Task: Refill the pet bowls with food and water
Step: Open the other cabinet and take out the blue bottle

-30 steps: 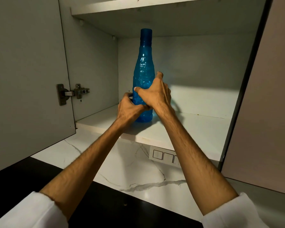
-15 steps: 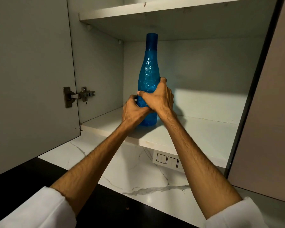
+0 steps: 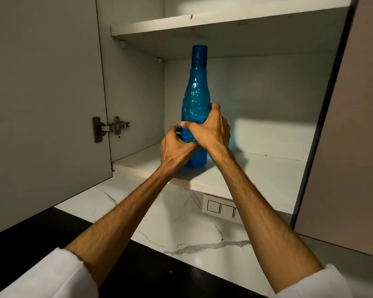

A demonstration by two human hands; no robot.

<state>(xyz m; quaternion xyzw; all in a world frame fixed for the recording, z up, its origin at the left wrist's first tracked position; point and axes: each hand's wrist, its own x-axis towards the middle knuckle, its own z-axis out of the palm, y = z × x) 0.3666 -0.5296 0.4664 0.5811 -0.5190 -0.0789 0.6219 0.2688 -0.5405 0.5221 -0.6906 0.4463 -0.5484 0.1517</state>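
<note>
A tall blue plastic bottle (image 3: 196, 91) with a blue cap stands upright on the lower shelf (image 3: 256, 175) of an open wall cabinet. My left hand (image 3: 174, 150) grips the bottle's lower body from the left. My right hand (image 3: 211, 131) wraps round its middle from the right, thumb across the front. The bottle's base rests on the shelf near its front edge. No pet bowls are in view.
The cabinet door (image 3: 45, 100) stands open at the left, with a metal hinge (image 3: 114, 126). An upper shelf (image 3: 224, 20) sits just above the bottle's cap. A closed door (image 3: 351, 134) is at the right. Below are a marble backsplash (image 3: 181, 224), a switch plate (image 3: 221, 206) and a dark countertop (image 3: 138, 274).
Both hands keep their hold on the bottle, which stays on the shelf. The view has shifted so the cabinet sits lower and further right in frame.
</note>
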